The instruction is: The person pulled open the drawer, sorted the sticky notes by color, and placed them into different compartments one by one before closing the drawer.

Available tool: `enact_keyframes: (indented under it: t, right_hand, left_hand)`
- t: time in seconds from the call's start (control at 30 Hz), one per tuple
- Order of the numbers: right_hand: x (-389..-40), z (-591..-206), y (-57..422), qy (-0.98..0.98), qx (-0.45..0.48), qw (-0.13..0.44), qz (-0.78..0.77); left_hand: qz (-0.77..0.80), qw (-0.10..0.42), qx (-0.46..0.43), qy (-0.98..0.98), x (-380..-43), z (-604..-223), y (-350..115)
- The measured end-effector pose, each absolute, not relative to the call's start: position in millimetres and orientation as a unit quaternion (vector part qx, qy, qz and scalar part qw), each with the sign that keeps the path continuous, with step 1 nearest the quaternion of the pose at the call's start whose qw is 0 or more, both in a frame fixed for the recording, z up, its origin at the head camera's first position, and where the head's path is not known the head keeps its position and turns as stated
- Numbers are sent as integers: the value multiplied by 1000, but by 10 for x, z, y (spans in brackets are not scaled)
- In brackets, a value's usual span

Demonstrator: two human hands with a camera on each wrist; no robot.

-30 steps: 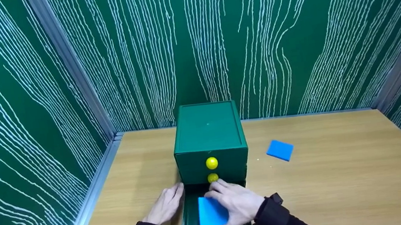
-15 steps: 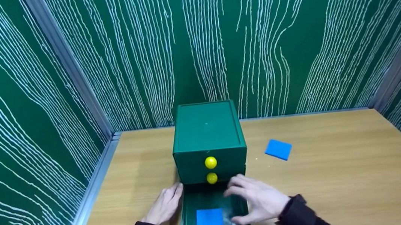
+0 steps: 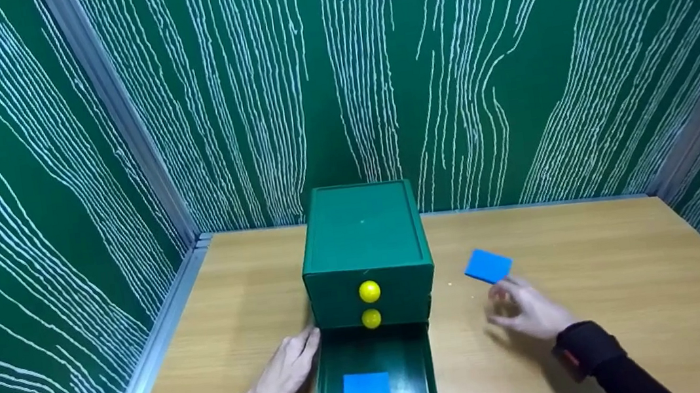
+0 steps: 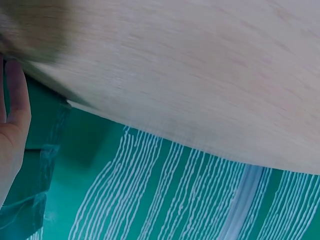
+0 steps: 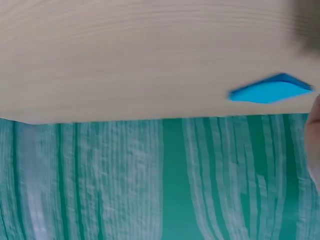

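Note:
A green drawer cabinet (image 3: pixel 363 224) with yellow knobs stands on the table, its bottom drawer (image 3: pixel 410 374) pulled out. Inside that drawer lies a flat blue square (image 3: pixel 366 392). My left hand (image 3: pixel 287 365) rests against the left side of the cabinet near the drawer, fingers extended; the left wrist view shows part of the same hand (image 4: pixel 14 125) beside the green cabinet. My right hand (image 3: pixel 528 311), slightly blurred and loosely curved, holds nothing and hovers just in front of a second blue square (image 3: pixel 487 265) on the table. In the right wrist view that square (image 5: pixel 270 92) lies beside the hand's edge.
The wooden table (image 3: pixel 628 270) extends to both sides of the cabinet. Green walls (image 3: pixel 442 80) with wavy white lines enclose it at the back and sides, joined by grey metal posts (image 3: pixel 123 110).
My right hand has let go of the blue square in the drawer and moved right and away to the second square. The left hand has stayed in place.

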State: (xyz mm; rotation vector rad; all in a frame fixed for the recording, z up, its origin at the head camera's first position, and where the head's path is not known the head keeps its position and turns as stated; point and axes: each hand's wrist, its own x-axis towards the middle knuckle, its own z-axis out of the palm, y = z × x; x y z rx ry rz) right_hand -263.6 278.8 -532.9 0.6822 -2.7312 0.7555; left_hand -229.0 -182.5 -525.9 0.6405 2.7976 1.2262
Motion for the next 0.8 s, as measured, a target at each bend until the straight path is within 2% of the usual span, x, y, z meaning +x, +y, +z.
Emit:
enact_keyframes:
  t: [0.17, 0.3, 0.53, 0.67, 0.8]
  right_hand:
    - [-2772, -5399, 2950, -955, 147, 87, 243]
    - [-2855, -5499, 2991, -968, 114, 66, 213]
    - [-2997, -5614, 2987, -970, 118, 97, 188]
    - [-3038, -5560, 2975, -965, 128, 122, 195]
    - [-2997, -5517, 2971, -968, 112, 106, 196]
  left_hand:
    - [385, 2, 205, 900, -2259, -5270, -1818]
    - [379, -5, 211, 901, -2244, -5291, -1803]
    - [338, -54, 259, 903, -2249, -5305, -1802]
    - [375, -23, 236, 896, -2277, -5281, -1804]
    - [384, -4, 222, 896, -2303, -5267, -1809]
